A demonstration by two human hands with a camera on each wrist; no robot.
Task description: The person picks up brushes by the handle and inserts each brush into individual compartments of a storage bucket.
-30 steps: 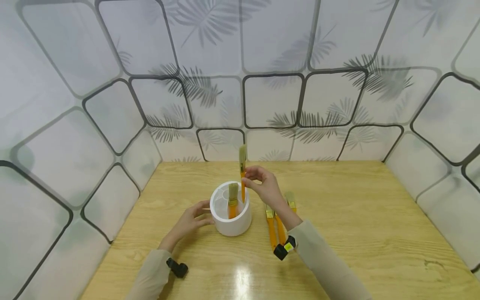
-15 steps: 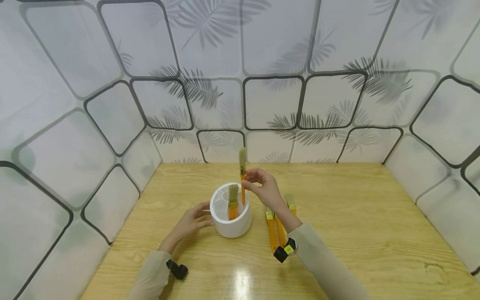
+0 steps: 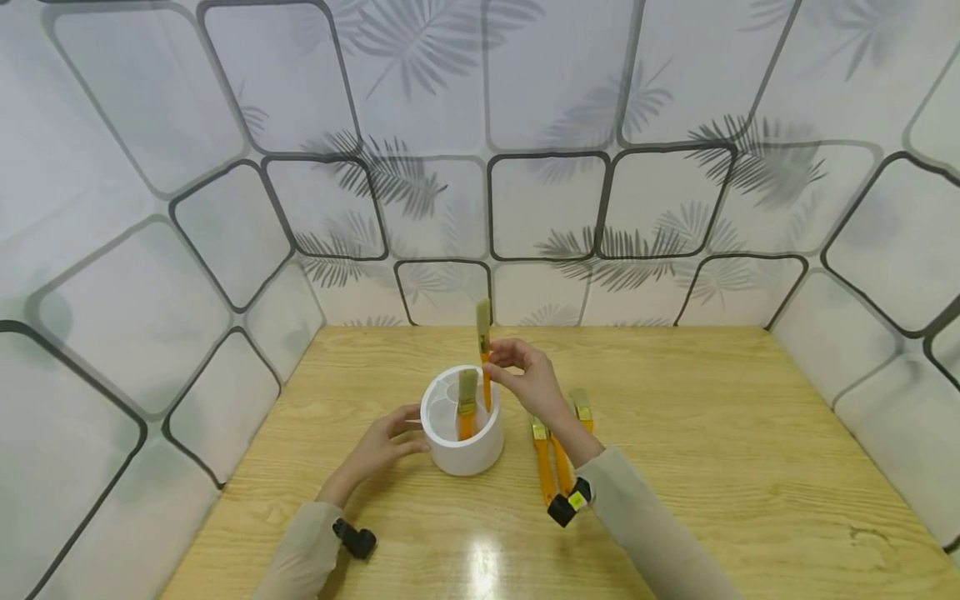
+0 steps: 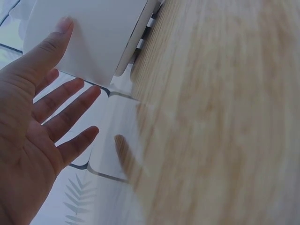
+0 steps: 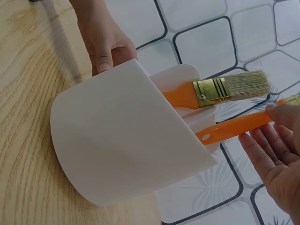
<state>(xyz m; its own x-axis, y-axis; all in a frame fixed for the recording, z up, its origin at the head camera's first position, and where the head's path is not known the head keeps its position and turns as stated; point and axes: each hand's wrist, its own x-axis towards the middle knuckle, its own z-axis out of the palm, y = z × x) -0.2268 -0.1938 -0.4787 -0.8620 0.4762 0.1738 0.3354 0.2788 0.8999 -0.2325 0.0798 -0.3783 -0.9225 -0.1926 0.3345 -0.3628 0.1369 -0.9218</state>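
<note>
A white round holder with inner dividers stands on the table. One paintbrush with an orange handle leans in it, bristles up. My right hand pinches a second paintbrush upright between thumb and fingers. In the right wrist view, this paintbrush's orange handle has its end at the holder's rim, over the opening. My left hand is at the holder's left side. The left wrist view shows its thumb against the white wall, with the other fingers loosely extended.
Several more paintbrushes lie on the wooden table, partly hidden under my right forearm. Patterned curtain walls enclose the table at the back and both sides. A black wrist camera sits on each sleeve.
The paintbrush in my right hand has sunk slightly toward the holder, and its bristle end has tipped a little to the left. My left hand and the holder keep their places.
</note>
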